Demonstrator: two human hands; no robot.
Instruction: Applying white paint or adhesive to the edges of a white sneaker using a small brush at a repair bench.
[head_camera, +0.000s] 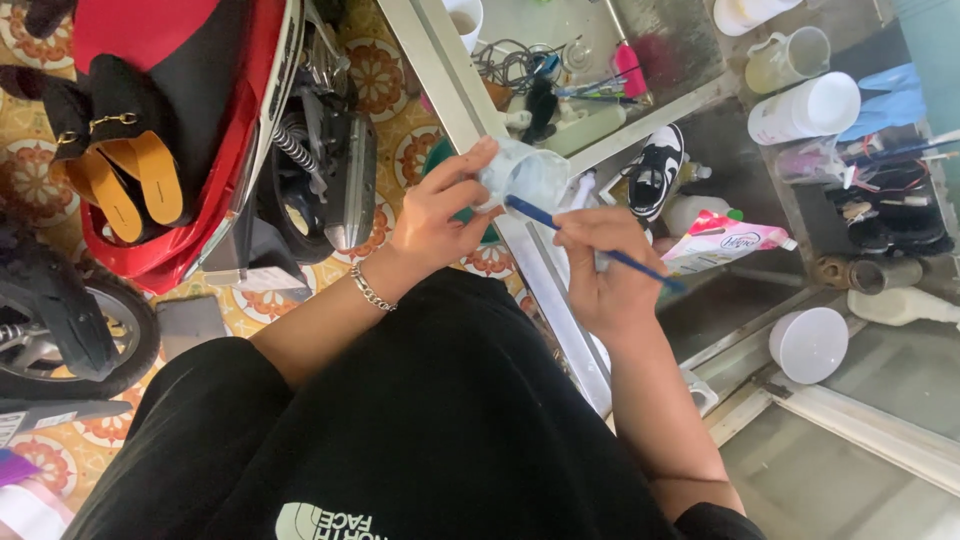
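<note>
My left hand (440, 215) grips a clear plastic cup (528, 175), tilted with its mouth toward me. A silver chain bracelet (372, 291) sits on that wrist. My right hand (605, 270) holds a thin blue stick (640, 268) like a pen, and its tip reaches into the cup's mouth. Both hands are raised in front of my black shirt, above the metal frame of a glass counter (560, 330).
A red scooter (215, 130) with tan-soled sandals (130, 180) on it stands at the left on a patterned tile floor. Under the glass counter lie a black-and-white shoe (655, 170), white cups (808, 345), a measuring jug (790, 58), a pink pouch (725, 243), bottles and cables.
</note>
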